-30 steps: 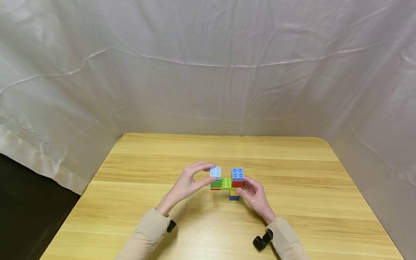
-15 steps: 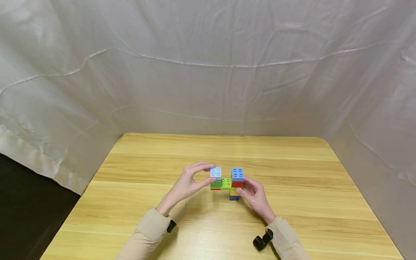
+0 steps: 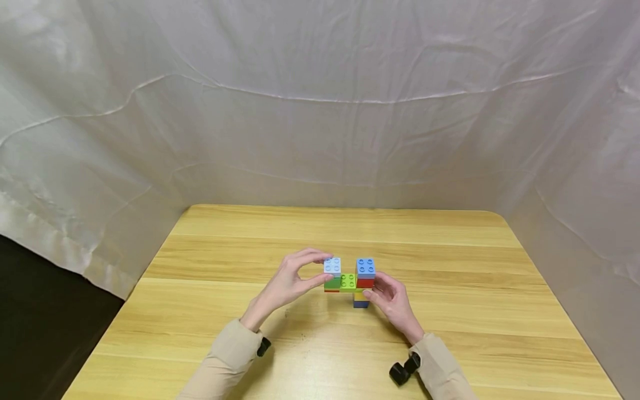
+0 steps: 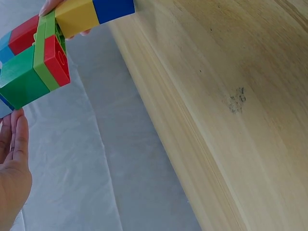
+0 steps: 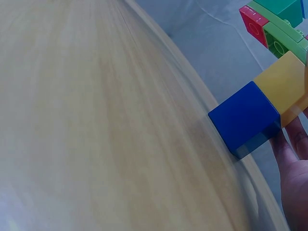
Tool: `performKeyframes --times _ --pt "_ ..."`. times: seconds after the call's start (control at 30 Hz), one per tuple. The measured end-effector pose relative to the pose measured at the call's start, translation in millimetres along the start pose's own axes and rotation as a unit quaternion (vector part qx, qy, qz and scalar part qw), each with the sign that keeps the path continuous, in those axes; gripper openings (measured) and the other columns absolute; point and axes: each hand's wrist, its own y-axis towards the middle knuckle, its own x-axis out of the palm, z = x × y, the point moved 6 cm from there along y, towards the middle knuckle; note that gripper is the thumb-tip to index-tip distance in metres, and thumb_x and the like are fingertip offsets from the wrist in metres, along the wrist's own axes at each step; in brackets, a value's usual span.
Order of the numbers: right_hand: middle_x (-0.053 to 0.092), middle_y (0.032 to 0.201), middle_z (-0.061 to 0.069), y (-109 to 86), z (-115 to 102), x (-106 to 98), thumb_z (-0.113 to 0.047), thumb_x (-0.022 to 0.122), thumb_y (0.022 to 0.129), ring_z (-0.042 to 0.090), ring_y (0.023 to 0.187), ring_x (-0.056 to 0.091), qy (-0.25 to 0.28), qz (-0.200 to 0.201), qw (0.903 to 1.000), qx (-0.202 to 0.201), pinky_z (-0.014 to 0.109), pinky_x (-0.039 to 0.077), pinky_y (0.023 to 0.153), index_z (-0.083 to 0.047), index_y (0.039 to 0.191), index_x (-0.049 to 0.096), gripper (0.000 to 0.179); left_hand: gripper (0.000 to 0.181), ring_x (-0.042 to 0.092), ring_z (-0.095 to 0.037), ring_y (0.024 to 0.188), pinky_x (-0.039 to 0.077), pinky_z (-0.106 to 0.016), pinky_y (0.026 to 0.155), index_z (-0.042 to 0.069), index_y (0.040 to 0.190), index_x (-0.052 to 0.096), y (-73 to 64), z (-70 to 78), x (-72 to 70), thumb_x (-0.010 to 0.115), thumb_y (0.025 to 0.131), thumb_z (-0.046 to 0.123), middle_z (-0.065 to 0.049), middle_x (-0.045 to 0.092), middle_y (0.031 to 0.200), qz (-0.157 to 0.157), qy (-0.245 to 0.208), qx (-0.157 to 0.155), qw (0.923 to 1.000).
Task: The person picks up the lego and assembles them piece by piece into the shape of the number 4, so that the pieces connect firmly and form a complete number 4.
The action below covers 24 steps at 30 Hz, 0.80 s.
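Observation:
A structure of toy building bricks stands on the table between both hands. Its long lime green brick (image 3: 348,282) lies across the middle. At the left end sit a green brick (image 4: 24,77) and, on top, a light blue brick (image 3: 332,268), pinched between thumb and fingers of my left hand (image 3: 286,284). A thin red brick (image 4: 57,60) is under that end. The right end carries a red brick (image 3: 365,283) topped by a blue brick (image 3: 365,268). Beneath are a yellow brick (image 5: 281,86) and a dark blue brick (image 5: 245,118). My right hand (image 3: 396,306) grips this right column around the yellow brick.
The wooden table (image 3: 450,266) spreads around the hands and has small dark marks (image 4: 237,100) on it. A pale cloth curtain (image 3: 350,139) encloses the back and sides. Black wrist cameras (image 3: 400,373) sit at the sleeves.

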Motion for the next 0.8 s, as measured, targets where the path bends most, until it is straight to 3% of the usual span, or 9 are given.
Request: performKeyframes --times 0.47,0.67,0.8 --pt "0.069 0.12 -0.018 0.4 -0.8 0.3 0.009 0.067 0.089 -0.003 0.114 0.064 0.001 0.0 1.0 -0.003 0.013 0.051 0.1 0.015 0.128 0.055 0.042 0.037 0.068 -0.025 0.108 0.059 -0.038 0.096 0.006 0.125 0.068 -0.8 0.4 0.0 0.076 0.09 0.01 -0.011 0.071 0.121 -0.003 -0.007 0.0 1.0" --pt "0.068 0.121 -0.019 0.9 -0.4 0.5 0.008 0.067 0.089 -0.003 0.115 0.063 -0.002 0.0 1.0 -0.002 0.013 0.051 0.1 0.02 0.128 0.051 0.044 0.035 0.068 -0.026 0.11 0.059 -0.039 0.098 0.006 0.125 0.066 -0.4 -0.6 1.9 0.074 0.091 0.01 -0.011 0.069 0.119 -0.008 -0.033 -0.006 0.9994" --pt "0.068 0.12 -0.019 0.7 0.2 0.5 0.008 0.068 0.089 -0.003 0.114 0.063 -0.005 0.001 1.0 0.0 0.013 0.051 0.1 0.02 0.128 0.051 0.045 0.034 0.069 -0.029 0.109 0.06 -0.039 0.095 0.005 0.125 0.063 -0.8 -2.7 5.3 0.072 0.093 0.009 -0.013 0.066 0.118 -0.02 -0.065 -0.03 0.9973"
